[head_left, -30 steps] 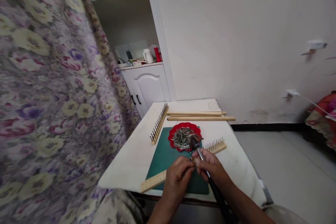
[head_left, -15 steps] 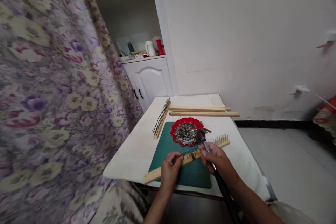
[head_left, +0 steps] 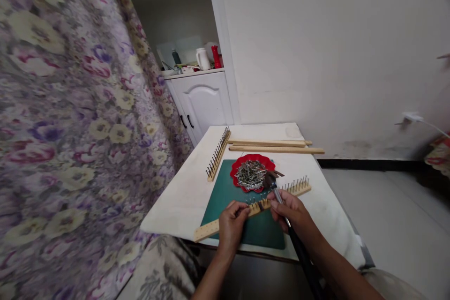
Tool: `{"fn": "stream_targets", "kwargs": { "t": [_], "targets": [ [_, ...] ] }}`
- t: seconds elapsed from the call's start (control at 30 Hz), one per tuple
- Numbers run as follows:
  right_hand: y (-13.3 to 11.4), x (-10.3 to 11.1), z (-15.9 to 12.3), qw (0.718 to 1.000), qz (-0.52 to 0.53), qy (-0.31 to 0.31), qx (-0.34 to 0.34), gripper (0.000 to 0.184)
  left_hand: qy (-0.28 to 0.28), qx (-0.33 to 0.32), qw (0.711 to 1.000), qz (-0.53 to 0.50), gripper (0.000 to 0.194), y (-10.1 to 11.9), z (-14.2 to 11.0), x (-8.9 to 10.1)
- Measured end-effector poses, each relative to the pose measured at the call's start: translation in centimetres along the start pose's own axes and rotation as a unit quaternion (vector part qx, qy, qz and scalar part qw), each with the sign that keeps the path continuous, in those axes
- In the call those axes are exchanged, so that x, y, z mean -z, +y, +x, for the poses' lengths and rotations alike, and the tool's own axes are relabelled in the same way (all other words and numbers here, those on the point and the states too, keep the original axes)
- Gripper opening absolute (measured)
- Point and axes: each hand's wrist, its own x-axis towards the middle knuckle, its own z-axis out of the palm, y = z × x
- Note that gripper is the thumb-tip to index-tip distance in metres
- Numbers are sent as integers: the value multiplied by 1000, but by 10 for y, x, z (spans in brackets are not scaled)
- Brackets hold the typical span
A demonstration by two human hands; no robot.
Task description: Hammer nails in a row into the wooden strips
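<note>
My right hand [head_left: 288, 211] is closed around a hammer [head_left: 279, 197], its head [head_left: 270, 179] up by the dish and its black handle running down toward me. Under both hands a pale wooden strip [head_left: 207, 230] lies slanted across a green mat [head_left: 225, 180]. Nails [head_left: 297, 183] stand in a row along its right part; its left end shows only small holes. My left hand [head_left: 232, 225] rests at the strip with thumb and forefinger pinched beside the nearest nails; what is between them is hidden. A red scalloped dish [head_left: 235, 168] full of loose nails [head_left: 250, 174] sits just beyond.
A second strip with upright nails [head_left: 218, 153] lies at the table's left. Two bare wooden strips [head_left: 267, 143] lie along the back of the white-covered table [head_left: 176, 201]. A flowered curtain [head_left: 87, 150] hangs at the left, a white cabinet [head_left: 204, 98] behind.
The whole view has shifted slightly. Both hands keep nearly the same place and grip at the strip, and the hammer stays in my right hand.
</note>
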Motion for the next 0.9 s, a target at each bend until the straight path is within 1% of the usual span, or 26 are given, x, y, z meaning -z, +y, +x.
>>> {"fn": "stream_targets", "kwargs": {
  "t": [0.13,0.27,0.5,0.67,0.9],
  "targets": [
    [-2,-1,-1,1000,-7,-9,-11,28,-3,-3,1000,6,16,-2,0,-1],
    [0,-6,-1,999,-1,-44,-32,29,-7,1,1000,16,15,-3,1,-1],
    [18,-16,2,991,1,-99,-85,33,-10,10,1000,27,17,-3,0,-2],
    [25,-21,4,989,6,-110,-103,33,-7,10,999,41,18,-6,-2,-3],
    [24,-24,2,988,3,-107,-114,33,-7,1,999,41,20,-7,-1,-3]
  ]
}}
